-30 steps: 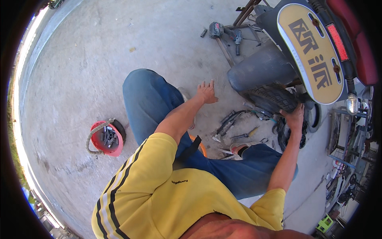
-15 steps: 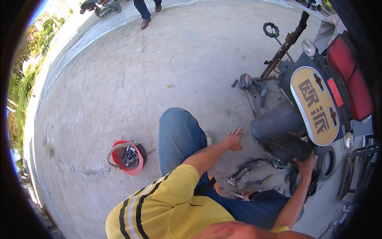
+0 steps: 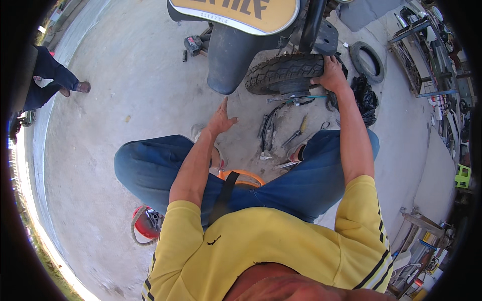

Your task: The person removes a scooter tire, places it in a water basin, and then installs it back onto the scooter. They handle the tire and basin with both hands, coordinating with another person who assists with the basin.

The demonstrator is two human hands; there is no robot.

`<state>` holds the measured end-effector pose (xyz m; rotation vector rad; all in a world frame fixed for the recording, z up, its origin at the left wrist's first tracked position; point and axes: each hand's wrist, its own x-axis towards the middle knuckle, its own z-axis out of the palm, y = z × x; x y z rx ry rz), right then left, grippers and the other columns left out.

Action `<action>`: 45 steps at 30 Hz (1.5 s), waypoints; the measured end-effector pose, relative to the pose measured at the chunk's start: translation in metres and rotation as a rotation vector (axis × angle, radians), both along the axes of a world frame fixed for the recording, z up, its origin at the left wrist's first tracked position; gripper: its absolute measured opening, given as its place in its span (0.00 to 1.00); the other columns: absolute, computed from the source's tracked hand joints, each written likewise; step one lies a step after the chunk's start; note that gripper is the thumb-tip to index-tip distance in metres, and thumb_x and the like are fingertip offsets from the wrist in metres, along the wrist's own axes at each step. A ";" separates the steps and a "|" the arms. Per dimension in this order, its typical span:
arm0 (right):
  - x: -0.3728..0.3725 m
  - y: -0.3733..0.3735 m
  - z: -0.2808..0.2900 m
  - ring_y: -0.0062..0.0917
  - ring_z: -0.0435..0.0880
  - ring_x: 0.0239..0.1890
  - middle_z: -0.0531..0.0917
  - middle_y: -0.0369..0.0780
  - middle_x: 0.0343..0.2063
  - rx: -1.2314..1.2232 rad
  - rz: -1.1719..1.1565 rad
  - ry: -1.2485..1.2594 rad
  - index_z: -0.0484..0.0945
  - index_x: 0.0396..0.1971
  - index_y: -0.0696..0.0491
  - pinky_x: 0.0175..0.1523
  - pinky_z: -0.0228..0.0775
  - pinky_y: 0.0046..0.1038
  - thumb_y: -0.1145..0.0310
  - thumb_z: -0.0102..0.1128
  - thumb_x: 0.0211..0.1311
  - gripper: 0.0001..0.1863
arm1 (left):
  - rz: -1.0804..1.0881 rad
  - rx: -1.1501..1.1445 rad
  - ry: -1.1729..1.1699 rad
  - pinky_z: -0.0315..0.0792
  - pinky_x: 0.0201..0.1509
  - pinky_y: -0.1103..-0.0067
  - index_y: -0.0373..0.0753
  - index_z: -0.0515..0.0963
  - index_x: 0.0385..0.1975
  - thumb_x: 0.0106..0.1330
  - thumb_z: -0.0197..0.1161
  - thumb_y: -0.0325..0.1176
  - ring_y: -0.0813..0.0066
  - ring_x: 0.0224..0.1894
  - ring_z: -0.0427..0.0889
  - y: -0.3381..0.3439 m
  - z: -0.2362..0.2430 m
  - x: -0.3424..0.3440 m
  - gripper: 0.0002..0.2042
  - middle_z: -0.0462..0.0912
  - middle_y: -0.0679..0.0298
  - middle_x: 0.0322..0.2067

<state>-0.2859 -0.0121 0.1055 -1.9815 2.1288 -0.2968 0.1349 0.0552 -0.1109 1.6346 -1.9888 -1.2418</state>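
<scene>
My left hand (image 3: 221, 118) is open, fingers stretched out, just below the tip of the scooter's dark rear fender (image 3: 226, 55), beneath a yellow plate (image 3: 246, 17). My right hand (image 3: 329, 75) grips the treaded black tire (image 3: 278, 70) at its right part, thumb against the sidewall. That tire leans under the scooter's rear, hub showing. Below it on the concrete lie black cables (image 3: 267, 128), a yellow-handled tool (image 3: 302, 124) and other hand tools. A crumpled black plastic bag (image 3: 364, 100) is beside my right forearm.
A loose tire (image 3: 361, 47) lies right of the scooter. A power tool (image 3: 193, 45) lies behind the fender. A red helmet holding tools (image 3: 145, 226) is by my left knee. Another person's legs (image 3: 60, 80) are at left. Cluttered metal racks (image 3: 422, 60) and a green crate (image 3: 463, 175) line the right.
The view has swung round: the scooter now sits at top centre and the other person's legs at far left. My right hand stays on the tire, my left stays open near the fender.
</scene>
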 end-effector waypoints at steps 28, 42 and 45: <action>-0.024 -0.011 -0.017 0.50 0.74 0.69 0.77 0.47 0.63 -0.078 0.084 0.030 0.69 0.69 0.50 0.77 0.62 0.47 0.74 0.87 0.27 0.58 | 0.067 0.178 -0.019 0.66 0.76 0.63 0.22 0.57 0.75 0.66 0.73 0.43 0.40 0.73 0.71 0.035 0.017 0.006 0.45 0.69 0.28 0.69; -0.028 -0.016 -0.022 0.53 0.73 0.69 0.76 0.50 0.66 -0.099 0.128 -0.055 0.65 0.73 0.52 0.74 0.69 0.43 0.82 0.81 0.26 0.62 | 0.661 0.340 0.256 0.70 0.71 0.56 0.27 0.50 0.78 0.66 0.72 0.42 0.42 0.70 0.74 0.046 0.012 0.010 0.48 0.68 0.35 0.70; -0.035 -0.017 -0.026 0.55 0.72 0.69 0.74 0.50 0.69 -0.101 0.124 -0.029 0.64 0.75 0.49 0.72 0.70 0.45 0.83 0.82 0.23 0.65 | 0.909 0.518 0.411 0.72 0.67 0.50 0.33 0.54 0.78 0.67 0.71 0.42 0.44 0.68 0.75 0.054 0.024 -0.001 0.44 0.68 0.43 0.71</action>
